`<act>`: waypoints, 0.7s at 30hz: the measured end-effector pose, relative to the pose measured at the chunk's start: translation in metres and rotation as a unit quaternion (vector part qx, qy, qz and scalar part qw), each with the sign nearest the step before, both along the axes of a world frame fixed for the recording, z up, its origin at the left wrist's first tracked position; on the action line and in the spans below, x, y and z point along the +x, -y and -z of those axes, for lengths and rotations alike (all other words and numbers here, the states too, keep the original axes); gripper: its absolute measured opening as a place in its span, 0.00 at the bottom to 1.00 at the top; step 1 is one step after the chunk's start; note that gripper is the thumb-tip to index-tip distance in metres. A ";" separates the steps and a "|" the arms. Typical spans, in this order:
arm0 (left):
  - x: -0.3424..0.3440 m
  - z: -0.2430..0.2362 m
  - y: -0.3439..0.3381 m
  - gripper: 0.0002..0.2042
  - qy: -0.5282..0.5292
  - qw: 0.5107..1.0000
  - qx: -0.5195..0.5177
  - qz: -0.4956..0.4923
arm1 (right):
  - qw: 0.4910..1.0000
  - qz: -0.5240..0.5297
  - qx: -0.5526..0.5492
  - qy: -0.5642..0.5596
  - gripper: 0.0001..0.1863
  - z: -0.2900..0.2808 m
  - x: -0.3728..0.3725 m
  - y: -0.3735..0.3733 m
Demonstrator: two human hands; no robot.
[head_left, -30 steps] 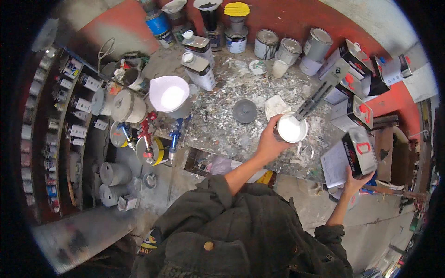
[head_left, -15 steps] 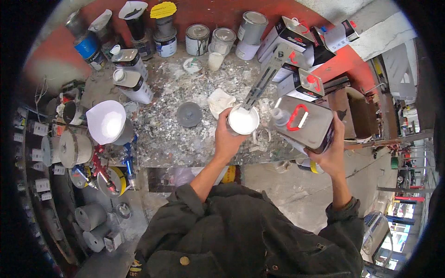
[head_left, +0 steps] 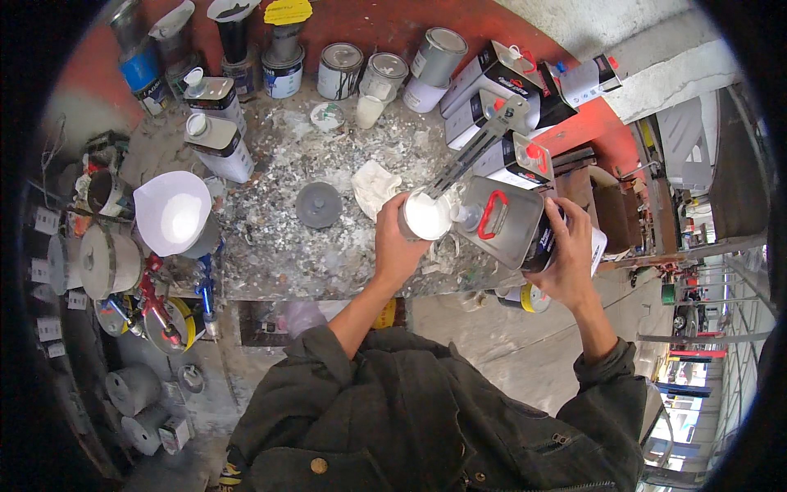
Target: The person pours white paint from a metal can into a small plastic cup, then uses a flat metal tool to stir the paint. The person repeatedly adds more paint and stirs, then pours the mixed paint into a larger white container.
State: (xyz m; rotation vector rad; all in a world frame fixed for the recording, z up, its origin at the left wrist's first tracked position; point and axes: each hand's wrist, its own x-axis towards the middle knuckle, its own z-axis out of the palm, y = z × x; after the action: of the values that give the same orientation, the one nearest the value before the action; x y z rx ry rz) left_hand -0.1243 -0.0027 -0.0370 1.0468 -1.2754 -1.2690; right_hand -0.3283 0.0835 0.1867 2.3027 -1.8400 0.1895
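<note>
My left hand (head_left: 392, 239) holds a cup of white liquid (head_left: 425, 218), with a long dark measuring stick (head_left: 474, 148) standing slanted in it. My right hand (head_left: 564, 258) grips a rectangular metal can with a red handle (head_left: 512, 234), tilted toward the cup, its translucent spout (head_left: 466, 216) at the cup's right rim. Whether liquid flows from it I cannot make out. Left of my left hand lie a crumpled white cloth (head_left: 375, 187) and a round grey lid (head_left: 318, 205) on the paint-spattered bench (head_left: 270, 258).
Paint tins (head_left: 338, 70) line the back wall. Several metal cans (head_left: 512, 164) stand at the right, two white-capped cans (head_left: 219, 156) at the left. A paper strainer (head_left: 172, 213), spray guns (head_left: 164, 312) and shelving (head_left: 45, 328) occupy the left. A cardboard box (head_left: 611, 213) sits beyond the bench's right end.
My right hand has raised the can and moved it leftward, tipping its spout to the cup. The cup stays in my left hand. The view has also shifted.
</note>
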 end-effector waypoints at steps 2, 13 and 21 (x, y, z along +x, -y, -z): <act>0.000 0.000 0.001 0.40 0.005 1.000 -0.003 -0.001 | 1.000 -0.007 -0.001 -0.006 0.62 -0.001 0.001 0.002; -0.004 0.001 0.006 0.40 -0.001 1.000 -0.018 -0.004 | 1.000 -0.006 0.004 -0.012 0.65 -0.006 0.002 0.007; -0.004 0.002 0.006 0.41 0.004 1.000 -0.008 -0.003 | 0.999 -0.009 0.000 -0.030 0.66 -0.009 0.003 0.008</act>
State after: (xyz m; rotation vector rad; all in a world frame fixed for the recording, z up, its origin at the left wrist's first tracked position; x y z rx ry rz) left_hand -0.1285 -0.0085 -0.0388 1.0446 -1.2867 -1.2497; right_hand -0.3249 0.0754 0.1960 2.3003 -1.7906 0.1200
